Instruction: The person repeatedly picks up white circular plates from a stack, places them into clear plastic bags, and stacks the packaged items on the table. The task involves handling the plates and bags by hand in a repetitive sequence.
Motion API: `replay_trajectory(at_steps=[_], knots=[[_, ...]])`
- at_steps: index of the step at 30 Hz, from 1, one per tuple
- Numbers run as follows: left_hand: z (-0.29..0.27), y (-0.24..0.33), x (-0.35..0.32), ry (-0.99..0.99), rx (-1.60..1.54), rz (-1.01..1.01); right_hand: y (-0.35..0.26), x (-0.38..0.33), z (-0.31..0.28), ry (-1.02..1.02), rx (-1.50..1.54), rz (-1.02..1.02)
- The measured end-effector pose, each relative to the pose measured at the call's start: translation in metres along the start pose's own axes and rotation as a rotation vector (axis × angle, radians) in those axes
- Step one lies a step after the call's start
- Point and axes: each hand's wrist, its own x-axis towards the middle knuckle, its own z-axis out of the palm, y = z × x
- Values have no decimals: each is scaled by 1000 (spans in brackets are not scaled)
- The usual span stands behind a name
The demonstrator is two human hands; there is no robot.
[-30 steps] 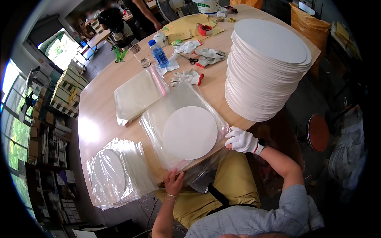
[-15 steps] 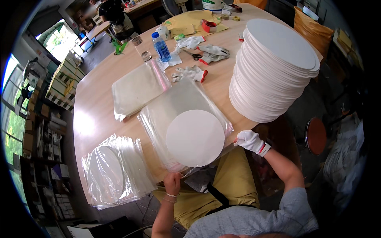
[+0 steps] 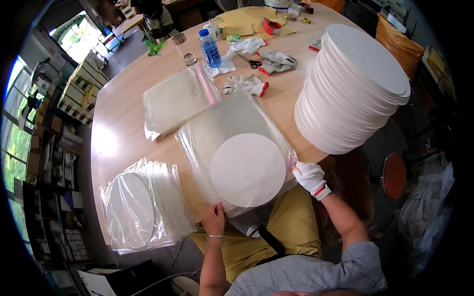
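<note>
Left hand and gloved right hand pinch a bag by its edges, a disc on or inside it; bagged discs lie left, a tall bare stack right.

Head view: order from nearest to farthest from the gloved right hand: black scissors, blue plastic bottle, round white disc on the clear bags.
1. Round white disc: just left of the gloved right hand.
2. Black scissors: farther across the table.
3. Blue plastic bottle: left of the scissors.
</note>
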Motion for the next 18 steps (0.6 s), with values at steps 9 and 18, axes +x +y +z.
replay_trajectory(at_steps=[9, 18], knots=[[-20, 10, 0, -2, 302, -24, -7, -1, 4, 18, -145, 20], [42, 40, -80, -427, -1306, -669, -5, -3, 8, 58, -33, 91]])
